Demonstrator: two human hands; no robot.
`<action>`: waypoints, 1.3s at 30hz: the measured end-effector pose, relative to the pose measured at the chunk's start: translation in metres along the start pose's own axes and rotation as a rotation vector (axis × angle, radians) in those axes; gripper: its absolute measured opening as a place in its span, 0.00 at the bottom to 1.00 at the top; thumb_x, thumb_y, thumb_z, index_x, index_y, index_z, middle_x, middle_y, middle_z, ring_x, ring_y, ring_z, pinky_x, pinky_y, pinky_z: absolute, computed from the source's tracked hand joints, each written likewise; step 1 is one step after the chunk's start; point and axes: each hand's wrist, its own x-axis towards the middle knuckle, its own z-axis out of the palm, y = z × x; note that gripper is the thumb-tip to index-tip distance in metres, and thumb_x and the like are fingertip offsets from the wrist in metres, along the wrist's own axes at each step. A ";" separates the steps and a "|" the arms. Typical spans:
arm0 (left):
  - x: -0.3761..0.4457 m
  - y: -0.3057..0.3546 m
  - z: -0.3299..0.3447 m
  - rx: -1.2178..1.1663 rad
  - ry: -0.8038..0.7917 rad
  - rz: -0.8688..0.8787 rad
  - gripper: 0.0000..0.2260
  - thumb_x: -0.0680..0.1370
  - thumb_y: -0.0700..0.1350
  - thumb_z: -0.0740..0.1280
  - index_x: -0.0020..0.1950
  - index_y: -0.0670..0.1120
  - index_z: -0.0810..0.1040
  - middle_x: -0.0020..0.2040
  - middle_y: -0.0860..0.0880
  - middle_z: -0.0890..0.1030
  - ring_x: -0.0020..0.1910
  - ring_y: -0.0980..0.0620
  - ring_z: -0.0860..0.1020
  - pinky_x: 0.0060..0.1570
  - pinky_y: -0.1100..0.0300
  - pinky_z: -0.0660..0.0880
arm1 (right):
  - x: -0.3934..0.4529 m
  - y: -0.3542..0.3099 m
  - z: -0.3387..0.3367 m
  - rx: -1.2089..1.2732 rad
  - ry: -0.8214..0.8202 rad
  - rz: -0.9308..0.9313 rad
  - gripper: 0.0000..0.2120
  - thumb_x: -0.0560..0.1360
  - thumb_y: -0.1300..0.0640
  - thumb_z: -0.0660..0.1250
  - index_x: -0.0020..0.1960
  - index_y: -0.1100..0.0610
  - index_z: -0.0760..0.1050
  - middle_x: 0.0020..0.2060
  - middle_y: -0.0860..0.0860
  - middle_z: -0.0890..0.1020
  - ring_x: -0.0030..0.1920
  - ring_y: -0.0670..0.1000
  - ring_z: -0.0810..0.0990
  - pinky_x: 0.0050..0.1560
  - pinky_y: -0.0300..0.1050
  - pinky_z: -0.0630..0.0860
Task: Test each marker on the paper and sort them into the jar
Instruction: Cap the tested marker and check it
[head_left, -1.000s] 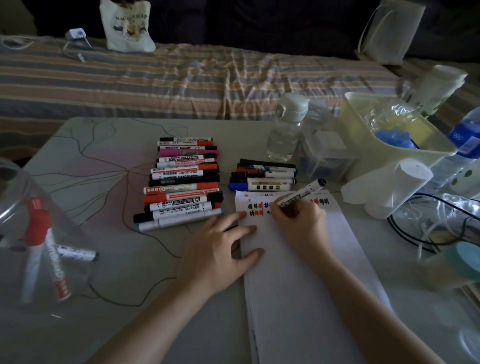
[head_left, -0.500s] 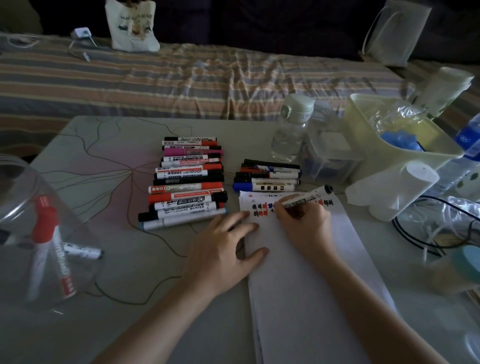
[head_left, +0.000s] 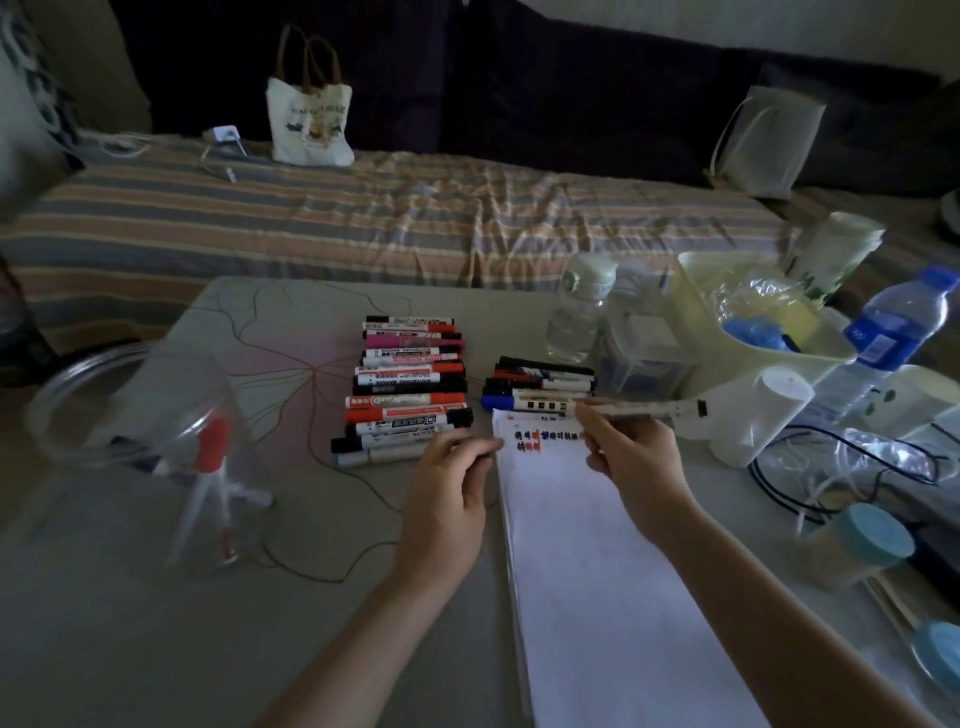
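Motion blur smeared the clear jar (head_left: 156, 447) near the table's left edge; test marks (head_left: 540, 439) on the paper were too small to read; the right edge cropped a water bottle (head_left: 893, 332).

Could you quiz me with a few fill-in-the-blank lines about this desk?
The right hand holds a ____ above the paper.
The clear jar stands to the ____ of the marker rows.
The cap on the marker standing in the jar is ____.
The left hand rests beside the paper's ____ edge.

Answers: marker; left; red; left
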 end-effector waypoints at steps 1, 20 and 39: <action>-0.002 0.010 -0.007 -0.042 -0.001 -0.001 0.12 0.78 0.35 0.65 0.59 0.45 0.80 0.53 0.52 0.77 0.50 0.58 0.78 0.53 0.67 0.74 | -0.012 -0.007 -0.001 0.006 -0.043 0.018 0.08 0.73 0.56 0.72 0.48 0.61 0.80 0.35 0.55 0.79 0.34 0.50 0.75 0.37 0.41 0.76; -0.020 0.046 -0.051 -0.906 0.056 -0.959 0.02 0.76 0.39 0.70 0.48 0.42 0.81 0.45 0.46 0.86 0.41 0.54 0.82 0.42 0.63 0.75 | -0.100 -0.014 0.007 0.130 -0.132 -0.043 0.09 0.76 0.54 0.68 0.47 0.61 0.81 0.31 0.53 0.76 0.32 0.49 0.72 0.30 0.38 0.70; -0.022 0.057 -0.048 -0.980 0.033 -0.939 0.07 0.74 0.37 0.71 0.51 0.39 0.82 0.47 0.41 0.85 0.48 0.48 0.84 0.49 0.63 0.80 | -0.099 -0.010 0.011 0.072 -0.112 -0.074 0.10 0.71 0.53 0.72 0.45 0.60 0.81 0.33 0.54 0.82 0.33 0.50 0.78 0.35 0.44 0.75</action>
